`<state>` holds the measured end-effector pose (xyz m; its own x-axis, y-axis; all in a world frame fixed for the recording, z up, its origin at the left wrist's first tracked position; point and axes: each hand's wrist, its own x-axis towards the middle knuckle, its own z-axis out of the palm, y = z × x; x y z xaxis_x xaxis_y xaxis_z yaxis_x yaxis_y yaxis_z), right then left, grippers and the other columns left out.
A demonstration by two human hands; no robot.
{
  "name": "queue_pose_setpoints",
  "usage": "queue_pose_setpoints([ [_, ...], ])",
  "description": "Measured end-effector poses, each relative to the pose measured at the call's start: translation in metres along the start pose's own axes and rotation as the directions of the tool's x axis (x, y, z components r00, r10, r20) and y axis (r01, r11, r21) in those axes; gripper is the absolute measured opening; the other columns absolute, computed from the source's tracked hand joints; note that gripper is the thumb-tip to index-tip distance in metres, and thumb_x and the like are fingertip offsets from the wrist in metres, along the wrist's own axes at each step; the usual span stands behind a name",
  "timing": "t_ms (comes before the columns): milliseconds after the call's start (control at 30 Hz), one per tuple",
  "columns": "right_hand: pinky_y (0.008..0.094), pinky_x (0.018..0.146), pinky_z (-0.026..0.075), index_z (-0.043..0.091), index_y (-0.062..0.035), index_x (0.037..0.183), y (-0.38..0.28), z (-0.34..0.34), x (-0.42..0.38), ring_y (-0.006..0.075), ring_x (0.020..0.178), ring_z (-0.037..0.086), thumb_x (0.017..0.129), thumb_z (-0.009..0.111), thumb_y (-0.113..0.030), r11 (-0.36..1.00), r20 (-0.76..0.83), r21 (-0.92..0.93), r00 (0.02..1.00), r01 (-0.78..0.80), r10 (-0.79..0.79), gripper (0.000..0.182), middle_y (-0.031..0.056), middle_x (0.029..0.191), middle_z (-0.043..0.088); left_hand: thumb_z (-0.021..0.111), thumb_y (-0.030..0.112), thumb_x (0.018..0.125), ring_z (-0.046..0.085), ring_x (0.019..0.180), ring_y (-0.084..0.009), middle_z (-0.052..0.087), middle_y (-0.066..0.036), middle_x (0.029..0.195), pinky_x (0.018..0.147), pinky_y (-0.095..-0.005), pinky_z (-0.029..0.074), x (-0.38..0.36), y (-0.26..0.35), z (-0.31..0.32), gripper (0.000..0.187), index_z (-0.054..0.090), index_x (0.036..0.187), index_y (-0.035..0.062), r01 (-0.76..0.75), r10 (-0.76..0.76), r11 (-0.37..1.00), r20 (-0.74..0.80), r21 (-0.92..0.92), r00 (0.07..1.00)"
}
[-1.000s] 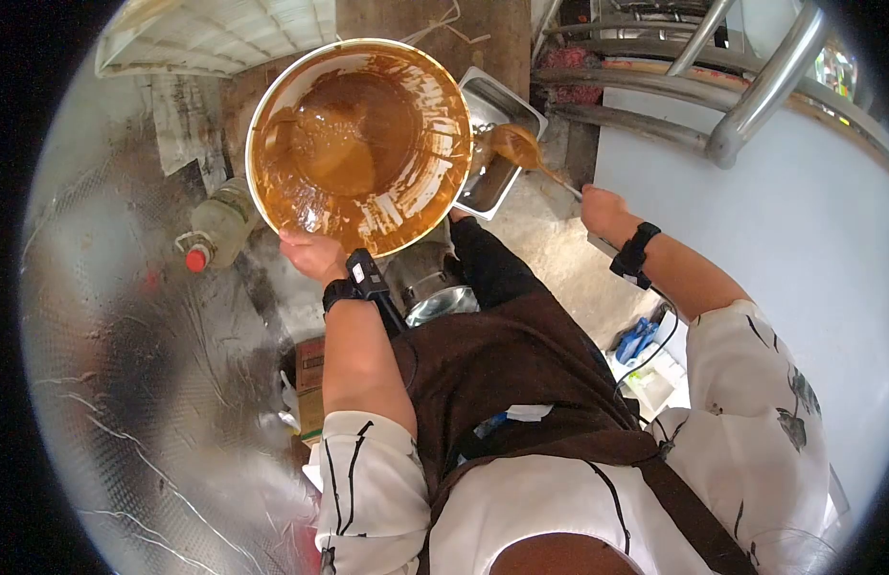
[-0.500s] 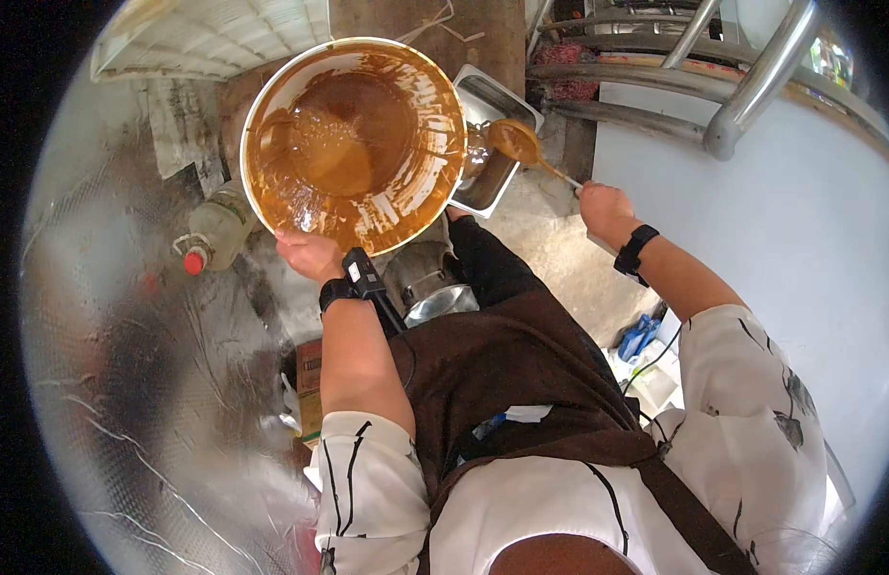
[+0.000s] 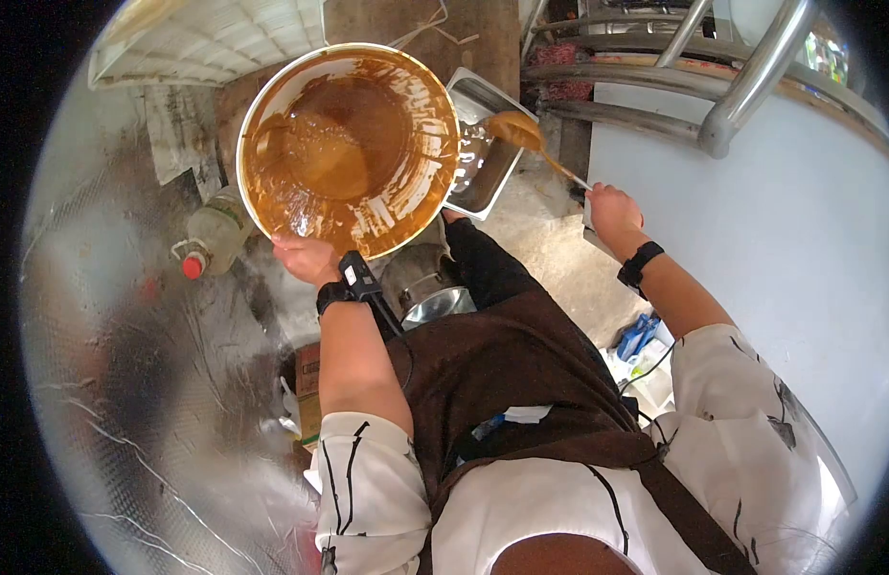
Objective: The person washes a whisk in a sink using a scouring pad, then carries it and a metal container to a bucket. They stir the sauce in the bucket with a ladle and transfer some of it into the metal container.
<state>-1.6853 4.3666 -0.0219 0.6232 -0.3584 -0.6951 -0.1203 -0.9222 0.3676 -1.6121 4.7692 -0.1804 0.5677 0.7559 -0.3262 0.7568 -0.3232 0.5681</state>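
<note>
My left hand point(image 3: 307, 259) grips the near rim of a large white bucket point(image 3: 239, 158), whose inside is coated with glossy brown sauce point(image 3: 334, 172). In my right hand point(image 3: 614, 211) is the handle of a ladle point(image 3: 514, 128), its bowl smeared with the same brown sauce. The ladle's bowl is over a rectangular metal pan point(image 3: 507, 172), just right of the bucket. Part of the pan lies hidden behind the bucket and ladle.
Left of the bucket is a clear plastic bottle point(image 3: 215, 235) with a red cap. A metal pot point(image 3: 435, 297) stands near my legs. Metal tube railing point(image 3: 694, 86) runs along the upper right above a white panel point(image 3: 751, 230). A white plastic crate point(image 3: 205, 43) is at the upper left.
The ladle's bowl has tipped over the metal pan, and my right hand has shifted slightly right. The bucket has moved a little left and down in the view, still held by my left hand.
</note>
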Motion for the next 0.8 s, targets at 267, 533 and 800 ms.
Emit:
queue_pose_setpoints([
  [267, 0.0402, 0.070, 0.050, 0.053, -0.0021, 0.093, 0.000, 0.008, -0.001, 0.0309, 0.081, 0.062, 0.093, 0.036, -0.027, 0.996, 0.057, 0.050, 0.996, -0.078, 0.075, 0.030, 0.0164, 0.086, 0.062, 0.024, 0.042, 0.094, 0.050, 0.086, -0.0430, 0.055, -0.029, 0.094, 0.075, -0.0463, 0.039, 0.000, 0.003, -0.003, 0.055, 0.049, 0.100, -0.0076, 0.007, -0.007, 1.000, 0.018, -0.003, 1.000],
  [533, 0.0415, 0.069, 0.050, 0.053, -0.0012, 0.093, -0.005, 0.015, 0.000, 0.0316, 0.080, 0.062, 0.092, 0.037, -0.023, 0.999, 0.086, 0.052, 0.996, 0.001, -0.006, 0.027, 0.0178, 0.085, 0.063, 0.024, 0.041, 0.094, 0.050, 0.085, -0.0432, 0.054, -0.029, 0.091, 0.074, -0.0466, 0.038, -0.001, 0.002, -0.002, 0.056, 0.048, 0.098, -0.0090, -0.016, 0.016, 1.000, -0.013, 0.008, 1.000],
  [800, 0.0417, 0.066, 0.052, 0.058, -0.0002, 0.085, -0.021, 0.043, 0.031, 0.0334, 0.077, 0.063, 0.081, 0.046, -0.011, 0.992, 0.010, 0.072, 0.994, 0.104, -0.105, 0.017, 0.0200, 0.083, 0.063, 0.022, 0.042, 0.094, 0.049, 0.086, -0.0443, 0.053, -0.030, 0.093, 0.075, -0.0471, 0.038, 0.005, -0.012, 0.003, 0.058, 0.048, 0.099, -0.0095, -0.064, 0.065, 0.998, 0.007, -0.017, 0.998],
])
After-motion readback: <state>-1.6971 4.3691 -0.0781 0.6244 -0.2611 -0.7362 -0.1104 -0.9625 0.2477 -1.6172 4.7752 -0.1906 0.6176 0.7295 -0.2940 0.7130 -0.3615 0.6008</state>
